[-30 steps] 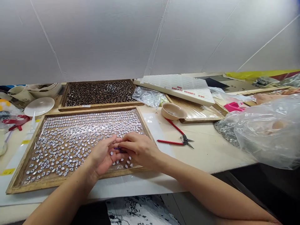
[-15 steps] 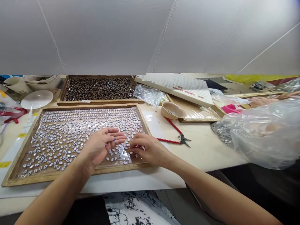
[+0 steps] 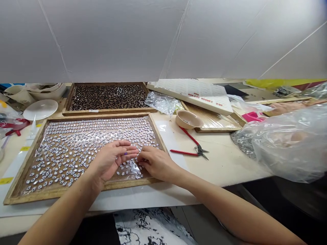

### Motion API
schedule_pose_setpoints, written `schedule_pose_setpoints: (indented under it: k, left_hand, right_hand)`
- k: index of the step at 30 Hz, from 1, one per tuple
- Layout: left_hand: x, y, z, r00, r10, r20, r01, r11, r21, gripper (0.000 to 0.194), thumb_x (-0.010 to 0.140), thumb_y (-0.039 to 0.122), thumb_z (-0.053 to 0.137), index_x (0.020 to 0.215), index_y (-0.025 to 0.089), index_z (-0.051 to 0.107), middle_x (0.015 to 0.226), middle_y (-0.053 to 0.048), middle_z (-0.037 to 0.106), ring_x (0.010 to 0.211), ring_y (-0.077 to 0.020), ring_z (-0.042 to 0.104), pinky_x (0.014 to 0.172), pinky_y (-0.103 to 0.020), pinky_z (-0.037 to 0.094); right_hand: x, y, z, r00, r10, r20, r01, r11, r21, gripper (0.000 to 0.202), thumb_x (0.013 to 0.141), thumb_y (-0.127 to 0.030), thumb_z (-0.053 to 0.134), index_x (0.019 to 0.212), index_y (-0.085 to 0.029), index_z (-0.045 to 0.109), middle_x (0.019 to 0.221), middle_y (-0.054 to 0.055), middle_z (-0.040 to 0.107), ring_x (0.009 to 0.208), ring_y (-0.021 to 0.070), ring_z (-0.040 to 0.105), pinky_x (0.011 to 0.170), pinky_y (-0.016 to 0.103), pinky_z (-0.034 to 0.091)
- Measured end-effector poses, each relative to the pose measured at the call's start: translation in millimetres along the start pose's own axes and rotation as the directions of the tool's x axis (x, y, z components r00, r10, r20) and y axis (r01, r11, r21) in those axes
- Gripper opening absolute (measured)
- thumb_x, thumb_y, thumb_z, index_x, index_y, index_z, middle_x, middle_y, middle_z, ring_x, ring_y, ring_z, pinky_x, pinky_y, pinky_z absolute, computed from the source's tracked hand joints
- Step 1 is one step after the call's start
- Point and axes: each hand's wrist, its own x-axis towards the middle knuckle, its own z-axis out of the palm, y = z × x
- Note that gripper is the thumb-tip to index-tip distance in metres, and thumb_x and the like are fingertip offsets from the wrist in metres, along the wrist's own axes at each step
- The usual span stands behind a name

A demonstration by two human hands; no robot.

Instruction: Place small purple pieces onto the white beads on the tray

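A wood-framed tray lies in front of me, its film-covered surface dotted with small pale drop-shaped pieces. Over the tray's middle, my left hand is held palm up, fingers stretched out, with no piece distinguishable on it. My right hand is just right of its fingertips, low over the tray's right part. Its thumb and fingers are pinched together; anything between them is too small to make out. More pale pieces lie on the film below both hands.
Behind is a tray of dark pieces. To the right are a beige bowl, red-handled pliers, a long white box and a clear plastic bag. Another person's hand shows at far right. A white plate sits left.
My right hand has moved slightly left, closer to my left fingertips, and its fingers have drawn together. My left hand has barely moved. The other person's hand at far right has shifted.
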Motion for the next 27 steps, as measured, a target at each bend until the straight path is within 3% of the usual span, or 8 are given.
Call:
schedule_pose_setpoints:
  k: [4,7,10,13,18,22,27]
  left_hand:
    - [-0.5,1.3,0.7,0.999,-0.032,-0.009,0.032,0.999,-0.019,0.017,0.073,-0.002,0.051,0.087,0.005,0.058,0.088,-0.018,0.068,0.080,-0.0210,0.068,0.081,-0.031,0.054]
    - [-1.3,2.0,1.3,0.999,-0.050,-0.007,0.050,0.996,-0.070,0.012,0.077,0.005,0.052,0.086,0.005,0.060,0.087,-0.019,0.067,0.082,-0.0223,0.067,0.082,-0.033,0.054]
    - [-1.5,0.6,2.3,0.997,-0.073,0.032,0.077,0.986,-0.146,0.015,0.082,0.012,0.048,0.084,0.004,0.061,0.086,-0.018,0.066,0.083,-0.0222,0.066,0.082,-0.035,0.053]
    - [-1.2,-1.8,3.8,0.992,-0.092,0.082,0.107,0.974,-0.198,0.025,0.088,0.018,0.041,0.082,0.005,0.062,0.078,-0.013,0.064,0.070,-0.0164,0.063,0.071,-0.032,0.055]
    - [-1.4,-5.2,6.7,0.993,-0.108,0.045,0.116,0.966,-0.233,0.033,0.092,0.020,0.035,0.074,0.008,0.060,0.070,-0.007,0.059,0.057,-0.0103,0.054,0.057,-0.025,0.051]
    - [-0.2,-8.4,7.1,0.994,-0.109,0.012,0.109,0.970,-0.217,0.033,0.091,0.019,0.036,0.070,0.009,0.059,0.069,-0.007,0.058,0.059,-0.0113,0.055,0.057,-0.024,0.050]
    - [0.9,-10.5,3.8,0.993,-0.108,0.038,0.113,0.975,-0.194,0.030,0.090,0.015,0.038,0.070,0.009,0.060,0.067,-0.006,0.060,0.053,-0.0098,0.053,0.061,-0.027,0.052]
  right_hand:
    - [4.3,0.8,-8.9,0.998,0.042,-0.035,-0.038,0.993,0.113,0.017,0.073,-0.001,0.055,0.072,-0.018,0.061,0.074,0.001,0.056,0.073,0.0141,0.051,0.065,0.025,0.038]
    - [7.0,-1.6,-19.5,0.970,0.036,-0.242,0.015,0.978,0.209,0.014,0.076,-0.005,0.056,0.076,-0.017,0.061,0.075,0.001,0.057,0.074,0.0138,0.053,0.065,0.026,0.040]
    - [11.1,-9.2,-23.5,0.920,-0.066,-0.387,0.162,0.962,0.221,0.013,0.081,-0.009,0.052,0.084,-0.017,0.063,0.079,0.003,0.057,0.074,0.0135,0.054,0.065,0.026,0.043]
    - [16.7,-17.8,-17.3,0.918,-0.196,-0.343,0.274,0.942,0.195,0.020,0.084,-0.009,0.048,0.090,-0.018,0.064,0.085,0.005,0.059,0.076,0.0144,0.054,0.066,0.027,0.045]
    - [23.5,-23.2,-5.2,0.914,-0.303,-0.270,0.335,0.939,0.077,0.022,0.084,-0.009,0.049,0.096,-0.018,0.065,0.091,0.007,0.062,0.082,0.0168,0.054,0.070,0.029,0.044]
    - [22.8,-21.7,-7.5,0.932,-0.315,-0.177,0.313,0.949,-0.041,0.022,0.087,-0.012,0.045,0.092,-0.016,0.065,0.084,0.008,0.061,0.078,0.0170,0.053,0.067,0.029,0.042]
    - [19.2,-19.2,-14.0,0.958,-0.257,-0.126,0.253,0.966,-0.047,0.017,0.085,-0.012,0.046,0.087,-0.016,0.063,0.081,0.006,0.058,0.072,0.0153,0.051,0.062,0.027,0.038]
